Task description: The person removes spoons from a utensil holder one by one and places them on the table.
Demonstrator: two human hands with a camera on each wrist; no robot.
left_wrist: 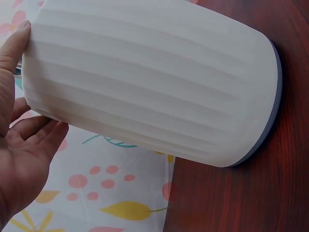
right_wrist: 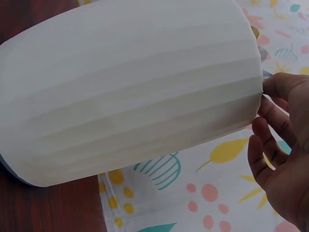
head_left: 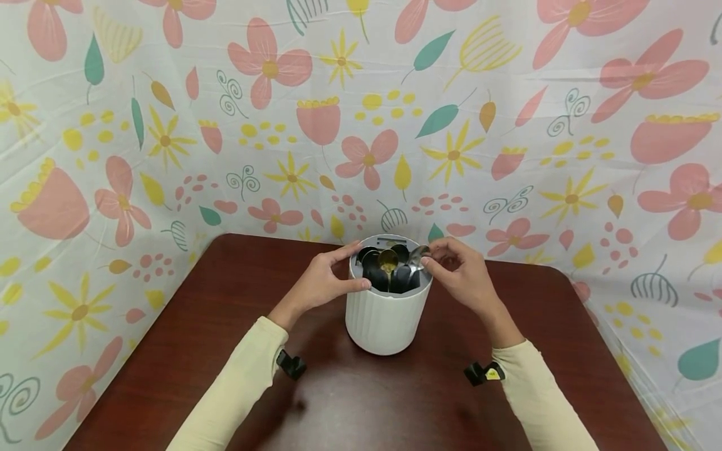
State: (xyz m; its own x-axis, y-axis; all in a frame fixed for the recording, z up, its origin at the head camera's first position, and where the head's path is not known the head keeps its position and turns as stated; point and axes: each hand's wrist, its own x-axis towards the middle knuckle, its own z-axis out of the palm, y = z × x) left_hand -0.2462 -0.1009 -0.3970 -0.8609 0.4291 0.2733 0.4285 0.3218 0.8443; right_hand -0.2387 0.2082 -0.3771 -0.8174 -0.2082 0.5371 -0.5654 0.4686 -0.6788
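Dark red table (head_left: 259,269) before a flowered cloth (head_left: 361,94), silver spoon (head_left: 418,256) at the rim of a white pot (head_left: 386,322)

Pinched by the right hand (head_left: 465,275), the spoon sits at the pot's right edge, beside black and gold spoons (head_left: 388,258); the left hand (head_left: 323,280) grips the opposite rim (thumb on the near side). A firm left grip and slow, upright spoon handling should avoid snagging those crowded neighbours
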